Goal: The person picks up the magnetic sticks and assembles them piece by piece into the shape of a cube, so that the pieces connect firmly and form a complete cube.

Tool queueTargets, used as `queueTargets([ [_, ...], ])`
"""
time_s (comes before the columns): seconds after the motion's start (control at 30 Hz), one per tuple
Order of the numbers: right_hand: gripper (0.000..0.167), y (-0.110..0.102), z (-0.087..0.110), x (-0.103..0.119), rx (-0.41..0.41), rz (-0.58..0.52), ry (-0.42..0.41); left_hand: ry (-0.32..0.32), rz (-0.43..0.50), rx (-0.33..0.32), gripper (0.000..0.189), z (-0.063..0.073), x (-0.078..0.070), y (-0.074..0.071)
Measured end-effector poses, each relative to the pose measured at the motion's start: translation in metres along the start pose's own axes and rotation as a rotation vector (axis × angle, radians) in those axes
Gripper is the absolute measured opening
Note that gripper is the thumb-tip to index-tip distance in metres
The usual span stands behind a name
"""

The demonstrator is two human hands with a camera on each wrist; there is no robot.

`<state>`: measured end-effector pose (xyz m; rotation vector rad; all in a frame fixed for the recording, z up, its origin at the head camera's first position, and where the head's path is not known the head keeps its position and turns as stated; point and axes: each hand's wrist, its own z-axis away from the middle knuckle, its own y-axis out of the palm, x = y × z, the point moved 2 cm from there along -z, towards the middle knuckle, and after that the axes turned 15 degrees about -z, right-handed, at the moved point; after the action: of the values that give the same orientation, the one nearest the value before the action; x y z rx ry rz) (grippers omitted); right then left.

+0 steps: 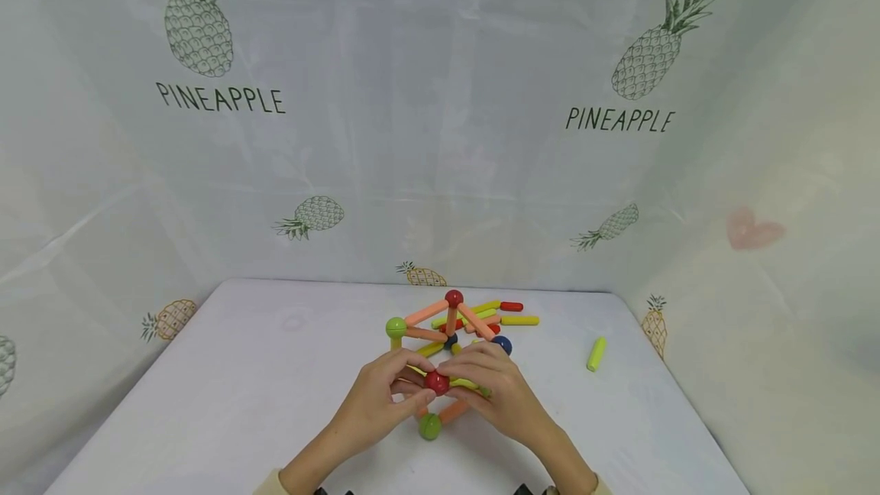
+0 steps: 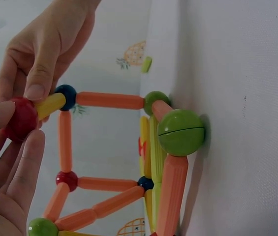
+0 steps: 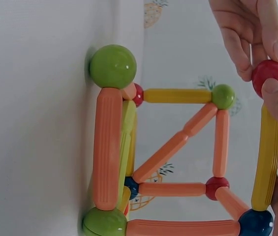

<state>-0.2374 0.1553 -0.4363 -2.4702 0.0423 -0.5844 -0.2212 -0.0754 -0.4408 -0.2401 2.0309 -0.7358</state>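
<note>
A red ball (image 1: 436,382) is pinched between both hands, above the near part of a framework of toy sticks and balls. My left hand (image 1: 374,407) holds its left side with thumb and fingertips. From the other side my right hand (image 1: 498,388) grips the ball, thumb on it where a yellow stick (image 3: 266,157) joins. That stick runs to a blue ball (image 3: 256,224) at an upper corner of the framework. Orange sticks (image 2: 110,100) link green balls (image 2: 181,132), a rear red ball (image 1: 454,298) and another green ball (image 1: 396,327). The hands hide part of the framework in the head view.
Behind the framework lie loose sticks, including a yellow stick (image 1: 519,320) and a short red stick (image 1: 512,306). A lime stick (image 1: 596,354) lies apart on the right of the white table (image 1: 261,373). Pineapple-print cloth (image 1: 440,136) hangs behind and at the sides.
</note>
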Motion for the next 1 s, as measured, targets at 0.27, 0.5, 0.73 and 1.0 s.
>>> queueTargets([
  [0.27, 0.042, 0.000, -0.001, 0.000, 0.006, 0.001, 0.015, -0.005, -0.007, -0.002, 0.031, 0.001, 0.001, -0.001],
  [0.5, 0.043, 0.001, -0.001, 0.000, 0.010, -0.004, 0.019, -0.011, -0.017, 0.024, 0.031, 0.001, 0.003, -0.004],
  [0.73, 0.043, 0.000, -0.002, 0.001, 0.012, 0.000, 0.030, 0.064, -0.189, -0.087, 0.032, -0.006, 0.005, -0.035],
  [1.0, 0.045, -0.002, -0.001, 0.001, 0.013, 0.015, 0.039, 0.011, -0.386, -0.267, 0.021, -0.053, 0.056, -0.096],
])
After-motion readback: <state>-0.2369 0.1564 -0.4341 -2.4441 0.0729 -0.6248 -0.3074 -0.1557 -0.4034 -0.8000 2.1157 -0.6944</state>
